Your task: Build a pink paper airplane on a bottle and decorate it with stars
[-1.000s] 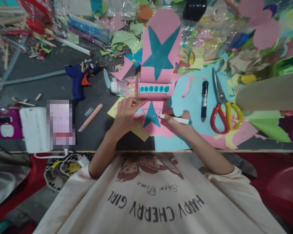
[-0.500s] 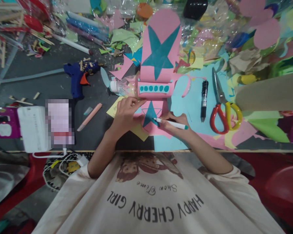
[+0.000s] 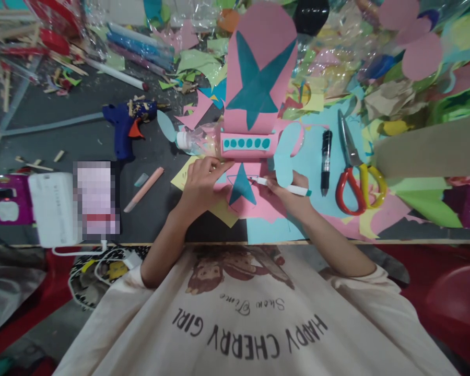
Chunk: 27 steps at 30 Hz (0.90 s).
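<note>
My right hand point(image 3: 288, 193) is closed around a white marker point(image 3: 297, 190) with a teal end. Its tip touches a pink paper piece point(image 3: 266, 196) on the near side of a clear plastic bottle point(image 3: 201, 138). On that paper is a partly coloured teal star point(image 3: 242, 188); its side points are outlined only. My left hand point(image 3: 203, 183) holds the left side of this paper, index finger stretched along its upper edge. Pink paper with a row of teal dots point(image 3: 246, 143) wraps the bottle. Beyond it stands a rounded pink piece point(image 3: 266, 21) bearing a larger teal star point(image 3: 254, 86).
Scissors point(image 3: 350, 172) and a black pen point(image 3: 326, 162) lie to the right. Leftward are a pink marker point(image 3: 144, 189), a blue glue gun point(image 3: 121, 125), a phone point(image 3: 96, 196) and a white charger point(image 3: 55, 209). Paper scraps point(image 3: 198, 62) and plastic cover the back.
The marker tip has moved from the star's lower right up to its right-hand point, with my right hand shifting up and right. My left hand stays in place.
</note>
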Tool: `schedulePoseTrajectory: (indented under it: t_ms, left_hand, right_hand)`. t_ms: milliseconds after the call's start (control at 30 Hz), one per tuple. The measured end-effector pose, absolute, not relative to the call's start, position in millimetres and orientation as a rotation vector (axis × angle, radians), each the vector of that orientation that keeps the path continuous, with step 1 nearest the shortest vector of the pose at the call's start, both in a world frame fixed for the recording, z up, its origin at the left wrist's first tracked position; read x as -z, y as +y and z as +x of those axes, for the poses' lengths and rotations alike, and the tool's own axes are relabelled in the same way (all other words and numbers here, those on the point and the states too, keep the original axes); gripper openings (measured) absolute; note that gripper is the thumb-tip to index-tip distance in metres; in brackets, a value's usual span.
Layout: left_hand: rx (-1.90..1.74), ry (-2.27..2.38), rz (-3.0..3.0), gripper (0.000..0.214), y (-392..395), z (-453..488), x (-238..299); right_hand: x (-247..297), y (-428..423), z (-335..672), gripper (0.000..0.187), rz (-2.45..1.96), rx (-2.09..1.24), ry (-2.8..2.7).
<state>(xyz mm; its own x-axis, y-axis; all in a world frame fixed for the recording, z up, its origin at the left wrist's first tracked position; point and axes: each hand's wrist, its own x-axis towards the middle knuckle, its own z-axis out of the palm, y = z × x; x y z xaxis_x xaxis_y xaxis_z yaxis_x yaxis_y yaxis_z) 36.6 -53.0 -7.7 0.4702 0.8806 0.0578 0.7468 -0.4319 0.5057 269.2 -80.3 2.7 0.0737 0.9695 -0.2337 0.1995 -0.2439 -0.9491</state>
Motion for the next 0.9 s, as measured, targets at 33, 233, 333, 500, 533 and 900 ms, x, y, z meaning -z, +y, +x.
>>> schedulePoseTrajectory:
  t_ms: [33,233,333,500,533,900]
  left_hand:
    - [-0.448,1.356,2.314,0.048,-53.0,36.4,7.9]
    - [-0.465,1.34,2.34,0.046,-52.3,34.4,9.1]
    - [-0.438,1.353,2.329,0.047,-51.9,34.1,9.0]
    - [-0.431,1.351,2.323,0.049,-51.7,33.9,9.9]
    - [-0.432,1.353,2.323,0.049,-51.7,33.8,10.1]
    - [-0.43,1.362,2.323,0.047,-51.8,35.4,7.8]
  right_hand:
    - [-3.6,-76.5,270.4,0.029,-1.547,-1.263,-1.193]
    - [-12.6,-47.1,274.5,0.032,-1.444,-1.452,-1.34]
    - [-11.4,-41.8,271.6,0.034,-1.444,-1.337,-1.357]
    - [-3.8,-45.7,269.0,0.039,-1.525,-1.213,-1.378]
    - [-3.1,-46.2,268.7,0.038,-1.521,-1.217,-1.392]
    - [-3.5,-44.4,269.7,0.026,-1.48,-1.215,-1.514]
